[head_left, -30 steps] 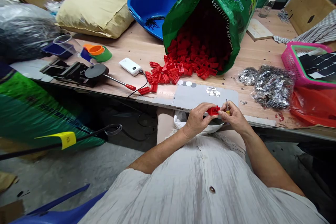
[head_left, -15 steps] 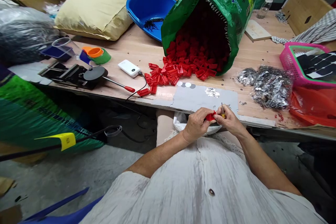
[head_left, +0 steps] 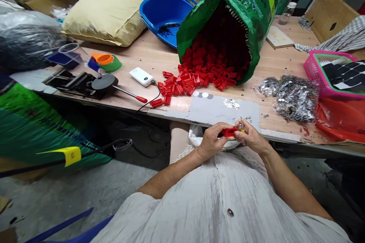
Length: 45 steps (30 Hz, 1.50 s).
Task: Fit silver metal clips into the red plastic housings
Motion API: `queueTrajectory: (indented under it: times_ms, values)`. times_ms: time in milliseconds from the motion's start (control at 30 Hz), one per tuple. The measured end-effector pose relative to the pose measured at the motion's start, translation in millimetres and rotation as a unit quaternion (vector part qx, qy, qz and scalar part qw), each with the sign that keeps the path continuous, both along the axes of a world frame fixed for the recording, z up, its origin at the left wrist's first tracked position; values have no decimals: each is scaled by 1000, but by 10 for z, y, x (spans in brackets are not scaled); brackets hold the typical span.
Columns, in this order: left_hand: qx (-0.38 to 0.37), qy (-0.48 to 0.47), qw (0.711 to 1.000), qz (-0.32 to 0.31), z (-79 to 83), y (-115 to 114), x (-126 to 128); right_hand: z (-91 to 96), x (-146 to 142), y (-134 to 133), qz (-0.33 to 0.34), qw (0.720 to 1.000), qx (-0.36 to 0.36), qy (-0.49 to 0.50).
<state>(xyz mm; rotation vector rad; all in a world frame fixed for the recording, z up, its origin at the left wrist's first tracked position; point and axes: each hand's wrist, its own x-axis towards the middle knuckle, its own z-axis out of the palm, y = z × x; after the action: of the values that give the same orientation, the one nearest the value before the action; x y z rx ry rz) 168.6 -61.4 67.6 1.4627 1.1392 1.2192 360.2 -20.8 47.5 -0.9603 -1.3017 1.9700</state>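
Had part (head_left: 229, 132) in my left hand (head_left: 214, 139), tool (head_left: 242, 126) in my right hand (head_left: 252, 137), just right of part, both at near edge of table (head_left: 159, 57). Mat (head_left: 211, 111) lay just beyond my hands, bits (head_left: 230, 103) on it. Behind mat, heap (head_left: 185, 82) reached from inside sack (head_left: 264, 11) onto table. Basin (head_left: 161, 9) stood left of sack. Charger (head_left: 142, 76) lay left of heap, lever device (head_left: 104, 82) farther left, cups (head_left: 104, 59) behind that. Right of mat: bag (head_left: 297, 98), then basket (head_left: 313, 69).

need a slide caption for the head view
Left hand holds a red part, right hand a tool, facing an open green sack.
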Motion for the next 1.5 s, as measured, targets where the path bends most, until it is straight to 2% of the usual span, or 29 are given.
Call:
queueTrajectory:
  times_ms: [100, 200, 300, 333, 400, 500, 567, 700, 900, 1033, 1100, 1167, 1233, 1300, 1333, 1400, 1500]
  values:
    - [-25, -42, 999, 6, -55, 36, -64, -18, -29, 8, 19, 1000, 1, 20]
    - [-70, -145, 987, -6, -141, 105, -135, 10, -83, 86, 43, 999, 23, -2]
    - [-92, -231, 969, 6, -211, 172, -201, 87, -129, 314, 39, 982, 134, -125]
    - [-93, -244, 965, 17, -226, 188, -221, 112, -142, 422, 9, 963, 196, -185]
    - [-91, -252, 963, 36, -244, 208, -260, 141, -172, 660, -67, 899, 303, -309]
    - [-78, -235, 967, 58, -256, 224, -316, 124, -251, 976, -69, 801, 398, -442]
    - [-69, -220, 971, 68, -266, 231, -350, 95, -330, 1113, -48, 759, 419, -496]
    - [-63, -203, 975, 69, -308, 246, -409, 64, -495, 1232, -19, 723, 421, -548]
    - [-57, -188, 978, 72, -348, 279, -441, 48, -605, 1318, 5, 708, 415, -572]
    - [-60, -206, 974, 78, -322, 315, -422, 39, -602, 1343, 3, 716, 417, -560]
    - [-56, -216, 971, 86, -305, 334, -411, 56, -583, 1320, -13, 737, 417, -532]
    - [-45, -220, 969, 101, -294, 352, -405, 91, -555, 1257, -40, 782, 399, -478]
    - [-35, -214, 969, 117, -289, 365, -402, 143, -525, 1146, -47, 849, 358, -386]
    - [-36, -203, 971, 121, -284, 372, -399, 206, -506, 994, -20, 915, 295, -274]
    - [-41, -196, 972, 119, -279, 372, -397, 239, -504, 911, -1, 939, 259, -227]
    - [-55, -187, 974, 113, -258, 362, -385, 294, -513, 753, 25, 964, 201, -172]
    - [-61, -180, 977, 99, -204, 328, -354, 321, -545, 592, 28, 973, 169, -152]
